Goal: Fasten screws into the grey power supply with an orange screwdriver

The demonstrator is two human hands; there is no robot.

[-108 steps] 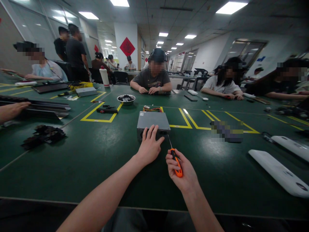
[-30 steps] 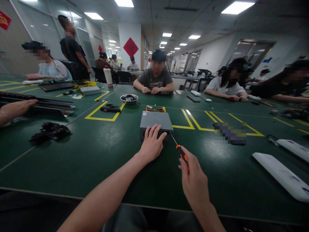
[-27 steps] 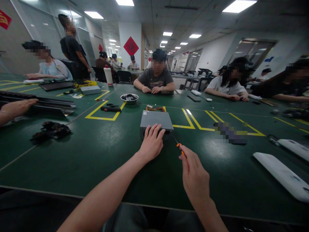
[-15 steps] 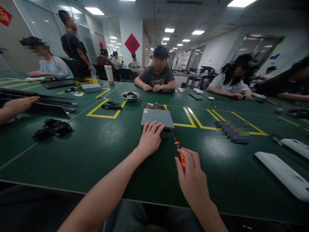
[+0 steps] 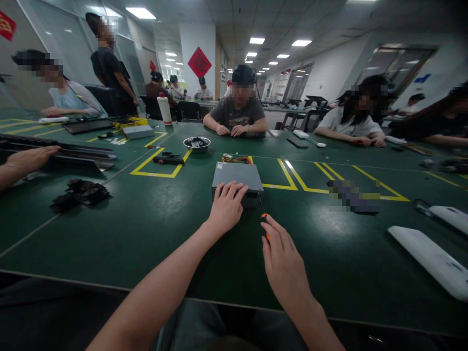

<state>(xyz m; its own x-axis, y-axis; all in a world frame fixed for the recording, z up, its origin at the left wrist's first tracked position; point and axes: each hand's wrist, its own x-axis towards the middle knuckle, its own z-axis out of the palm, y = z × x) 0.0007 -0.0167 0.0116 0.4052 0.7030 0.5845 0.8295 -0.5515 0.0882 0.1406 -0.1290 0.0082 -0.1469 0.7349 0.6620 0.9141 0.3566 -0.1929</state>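
Note:
A grey metal computer power supply (image 5: 239, 174) lies on the green table in front of me, its coloured wires (image 5: 237, 159) bunched at the far side. My left hand (image 5: 225, 209) grips its near edge, fingers across the top face; the thumb is hidden. In my right hand (image 5: 285, 256) is an orange and black screwdriver (image 5: 264, 217), most of its handle covered by the fingers. Its thin shaft points up at the near right corner of the power supply; whether the tip sits in a screw is too small to tell.
Black parts (image 5: 80, 195) lie in a heap to the left, near another person's hand (image 5: 32, 158) on long metal rails. Behind are a metal bowl (image 5: 196, 149) of small parts and a black tool (image 5: 168, 160). White devices (image 5: 427, 258) lie right. Co-workers sit around the table.
My right hand has shifted slightly left and up with the screwdriver, and its fingers now cover more of the handle. My left hand remains on the power supply.

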